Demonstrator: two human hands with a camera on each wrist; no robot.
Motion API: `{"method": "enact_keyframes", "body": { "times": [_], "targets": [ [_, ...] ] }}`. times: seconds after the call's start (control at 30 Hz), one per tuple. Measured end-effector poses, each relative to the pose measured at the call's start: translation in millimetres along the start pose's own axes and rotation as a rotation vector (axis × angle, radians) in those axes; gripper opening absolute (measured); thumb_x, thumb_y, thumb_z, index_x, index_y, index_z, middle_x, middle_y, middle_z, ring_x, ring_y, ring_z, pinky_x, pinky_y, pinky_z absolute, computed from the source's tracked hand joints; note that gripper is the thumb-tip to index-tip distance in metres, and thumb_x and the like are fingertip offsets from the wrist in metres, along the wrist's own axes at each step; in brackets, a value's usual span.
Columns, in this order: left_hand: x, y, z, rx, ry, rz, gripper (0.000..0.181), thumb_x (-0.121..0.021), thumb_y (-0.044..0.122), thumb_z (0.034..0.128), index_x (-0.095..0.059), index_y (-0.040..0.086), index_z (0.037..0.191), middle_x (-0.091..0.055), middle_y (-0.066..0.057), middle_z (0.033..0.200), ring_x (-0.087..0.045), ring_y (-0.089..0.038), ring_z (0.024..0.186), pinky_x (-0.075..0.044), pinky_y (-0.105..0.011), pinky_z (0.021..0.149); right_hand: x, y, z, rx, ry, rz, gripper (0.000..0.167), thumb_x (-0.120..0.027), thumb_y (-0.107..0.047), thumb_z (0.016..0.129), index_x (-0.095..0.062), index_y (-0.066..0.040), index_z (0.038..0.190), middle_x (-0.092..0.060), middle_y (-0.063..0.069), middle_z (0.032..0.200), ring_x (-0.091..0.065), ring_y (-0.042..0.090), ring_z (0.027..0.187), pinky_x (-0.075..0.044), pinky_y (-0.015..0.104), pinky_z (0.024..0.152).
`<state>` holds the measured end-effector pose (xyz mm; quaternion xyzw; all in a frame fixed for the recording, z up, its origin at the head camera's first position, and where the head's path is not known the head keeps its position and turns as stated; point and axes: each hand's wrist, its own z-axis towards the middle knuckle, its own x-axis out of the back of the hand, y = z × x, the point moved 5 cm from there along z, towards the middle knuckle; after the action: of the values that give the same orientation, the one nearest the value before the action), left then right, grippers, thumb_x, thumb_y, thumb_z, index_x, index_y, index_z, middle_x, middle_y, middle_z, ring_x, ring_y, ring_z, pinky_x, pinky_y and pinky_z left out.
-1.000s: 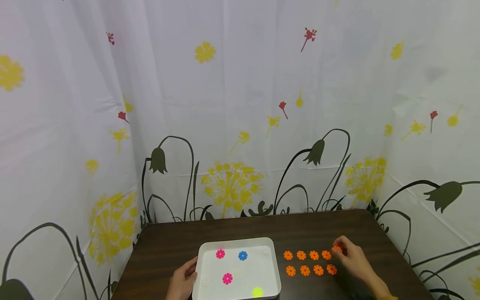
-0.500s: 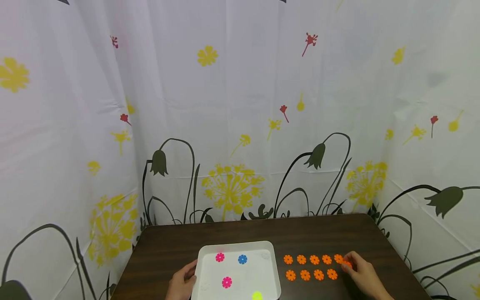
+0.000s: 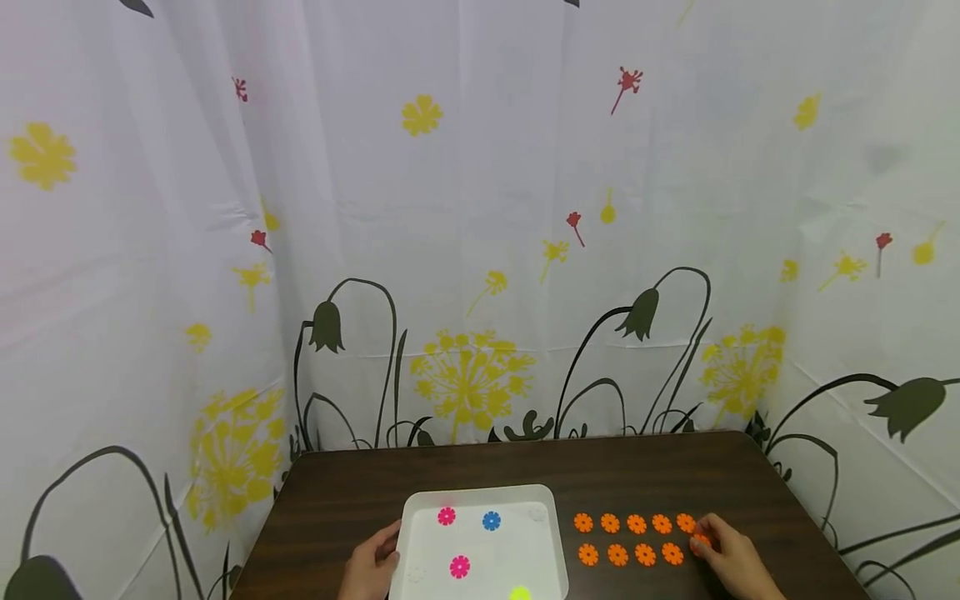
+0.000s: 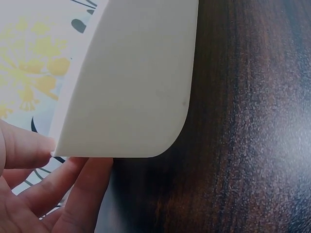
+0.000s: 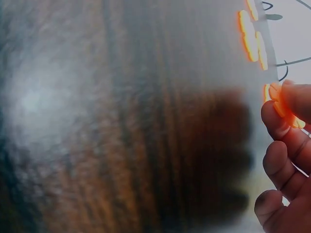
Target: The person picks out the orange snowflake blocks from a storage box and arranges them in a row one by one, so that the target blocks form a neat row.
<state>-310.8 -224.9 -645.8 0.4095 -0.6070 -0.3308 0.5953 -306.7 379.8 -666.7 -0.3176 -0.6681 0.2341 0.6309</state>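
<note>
My right hand (image 3: 733,557) pinches an orange flower-shaped disc (image 5: 281,106) between thumb and fingertips, low over the table at the right end of two rows. Several matching orange discs (image 3: 636,524) lie flat in those rows, to the left of this hand. At the left, my left hand (image 3: 371,567) grips the side of a white tray (image 3: 558,550). In the left wrist view its thumb (image 4: 29,148) is at the rim and the other fingers are lower, against the outside. In the tray lie two pink discs (image 3: 460,567), a blue disc (image 3: 491,521), a yellow disc (image 3: 520,593) and faint clear ones (image 3: 537,515).
The dark wooden table (image 3: 480,467) carries both tray and discs. Behind it and at both sides hangs a white curtain (image 3: 495,167) printed with flowers. The tray's near edge runs out of the head view.
My right hand went from the far row, where it left an orange disc, to the right end of the near row with another disc. The left hand stays at the tray.
</note>
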Motion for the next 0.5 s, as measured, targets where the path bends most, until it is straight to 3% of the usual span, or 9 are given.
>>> {"method": "enact_keyframes", "body": {
  "times": [0.4,0.5],
  "targets": [
    [-1.3,0.1,1.0,0.085,-0.007,0.011,0.051,-0.063,-0.009,0.0911,-0.061,-0.006,0.142,-0.075,-0.025,0.112,-0.075,-0.026,0.089,-0.062,-0.041,0.072,-1.9,3.5,3.5,0.008,-0.031,-0.033,0.018,-0.078,-0.017,0.094,-0.064,-0.008,0.101,-0.068,-0.002,0.084,-0.06,0.013,0.071,-0.047,0.031,0.063],
    [-0.5,0.7,0.3,0.078,-0.013,0.009,0.051,-0.063,-0.01,0.0915,-0.06,-0.007,0.142,-0.075,-0.025,0.112,-0.075,-0.027,0.09,-0.062,-0.041,0.072,-4.6,5.0,4.4,0.003,-0.032,-0.045,0.016,-0.079,-0.016,0.093,-0.066,-0.009,0.099,-0.068,-0.003,0.083,-0.059,0.013,0.071,-0.047,0.03,0.063]
  ]
}}
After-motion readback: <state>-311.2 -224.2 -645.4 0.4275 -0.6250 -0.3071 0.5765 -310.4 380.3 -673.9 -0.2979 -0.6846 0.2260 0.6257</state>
